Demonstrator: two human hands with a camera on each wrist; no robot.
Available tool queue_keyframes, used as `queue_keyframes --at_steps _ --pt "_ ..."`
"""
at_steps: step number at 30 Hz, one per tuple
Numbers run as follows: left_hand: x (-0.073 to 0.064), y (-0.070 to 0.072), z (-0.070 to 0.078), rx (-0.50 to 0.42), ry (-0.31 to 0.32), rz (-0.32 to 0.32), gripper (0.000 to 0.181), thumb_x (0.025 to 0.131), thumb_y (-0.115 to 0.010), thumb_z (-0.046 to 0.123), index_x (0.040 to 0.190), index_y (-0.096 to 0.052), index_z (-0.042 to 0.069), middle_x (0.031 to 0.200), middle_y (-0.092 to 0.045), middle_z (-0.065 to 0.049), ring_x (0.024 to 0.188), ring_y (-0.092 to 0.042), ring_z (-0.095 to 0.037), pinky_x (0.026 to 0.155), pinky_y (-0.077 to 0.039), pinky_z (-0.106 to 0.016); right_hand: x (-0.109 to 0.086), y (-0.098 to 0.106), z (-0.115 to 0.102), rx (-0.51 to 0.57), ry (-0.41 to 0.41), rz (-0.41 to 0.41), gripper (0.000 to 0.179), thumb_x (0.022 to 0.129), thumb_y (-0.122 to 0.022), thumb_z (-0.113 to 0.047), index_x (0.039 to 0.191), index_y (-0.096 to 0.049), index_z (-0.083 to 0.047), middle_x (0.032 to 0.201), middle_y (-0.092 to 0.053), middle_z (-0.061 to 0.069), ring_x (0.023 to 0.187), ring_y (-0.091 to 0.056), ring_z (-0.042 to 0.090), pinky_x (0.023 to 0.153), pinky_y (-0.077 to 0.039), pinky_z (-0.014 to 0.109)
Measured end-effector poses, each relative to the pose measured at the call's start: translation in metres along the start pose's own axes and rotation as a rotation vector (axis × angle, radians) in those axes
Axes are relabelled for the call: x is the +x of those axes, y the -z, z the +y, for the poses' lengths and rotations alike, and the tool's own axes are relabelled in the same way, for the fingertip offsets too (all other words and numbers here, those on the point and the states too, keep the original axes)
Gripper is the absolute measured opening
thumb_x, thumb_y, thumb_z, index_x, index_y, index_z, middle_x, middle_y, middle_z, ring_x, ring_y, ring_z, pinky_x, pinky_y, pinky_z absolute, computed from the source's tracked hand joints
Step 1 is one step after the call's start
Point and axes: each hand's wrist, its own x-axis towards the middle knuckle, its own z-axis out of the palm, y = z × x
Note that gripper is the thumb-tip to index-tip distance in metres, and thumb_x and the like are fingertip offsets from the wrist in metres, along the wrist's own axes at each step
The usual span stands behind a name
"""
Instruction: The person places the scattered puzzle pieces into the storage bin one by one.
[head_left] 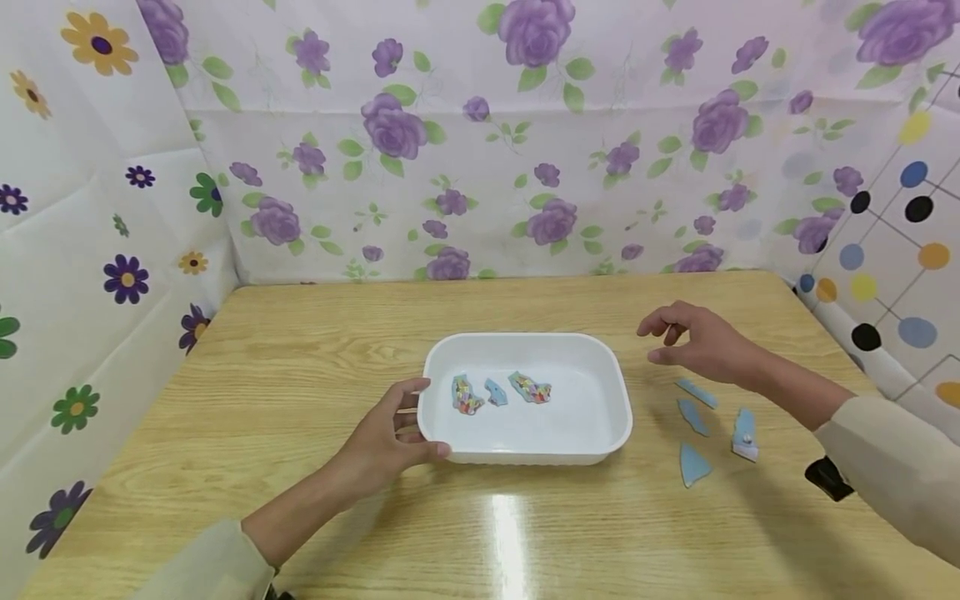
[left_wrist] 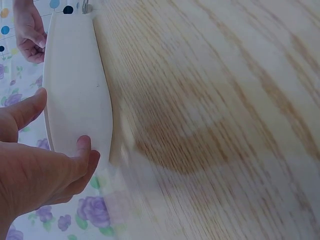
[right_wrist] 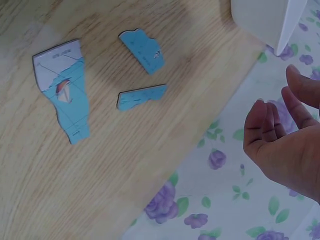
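Note:
My left hand [head_left: 382,437] holds the left end of a white plastic tray [head_left: 525,457], thumb at its front corner and fingers along the side; in the left wrist view those fingertips press the outer wall. Inside the tray lie two colourful map puzzle pieces [head_left: 467,395] [head_left: 531,388] with a small blue one [head_left: 496,392] between them. My right hand [head_left: 693,342], fingers loosely bent, hovers beyond the tray's right side with nothing in it. Beneath and nearer me lie several blue puzzle pieces [head_left: 693,416]; one piece [right_wrist: 65,92] shows a sailing boat in the right wrist view.
The wooden table [head_left: 300,367] ends at a purple-flowered cloth [head_left: 480,192] behind. Patterned sheets hang at the left and right. A small black object [head_left: 828,479] shows by the right sleeve.

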Motion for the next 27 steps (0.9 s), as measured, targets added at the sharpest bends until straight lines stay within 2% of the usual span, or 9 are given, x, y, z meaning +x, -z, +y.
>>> queue_keyframes --at_steps 7,15,27 --pt "0.0 0.0 0.0 0.017 0.0 0.004 0.094 0.075 -0.083 0.012 0.149 -0.025 0.012 0.138 -0.039 -0.018 0.125 -0.049 -0.036 0.094 -0.053 -0.031 -0.005 0.001 0.009 0.003 0.015 -0.001 0.029 0.09 -0.069 -0.014 0.117 -0.062 -0.006 0.116 -0.056 0.012 0.094 -0.052 0.023 0.075 -0.05 0.035" --pt "0.0 0.0 0.001 0.012 0.001 0.005 0.094 0.075 -0.083 0.011 0.149 -0.025 0.012 0.139 -0.038 -0.019 0.125 -0.049 -0.037 0.093 -0.054 -0.031 -0.015 0.005 0.021 -0.024 -0.011 -0.005 0.03 0.089 -0.069 -0.012 0.117 -0.061 -0.005 0.113 -0.055 0.012 0.093 -0.052 0.024 0.074 -0.049 0.035" --pt "-0.001 -0.001 0.001 0.018 0.004 0.005 0.093 0.075 -0.083 0.011 0.149 -0.025 0.012 0.139 -0.038 -0.019 0.126 -0.048 -0.037 0.093 -0.053 -0.031 -0.025 0.012 0.033 -0.025 -0.055 -0.058 0.035 0.087 -0.072 -0.015 0.118 -0.06 -0.003 0.113 -0.052 0.018 0.095 -0.054 0.027 0.071 -0.051 0.035"
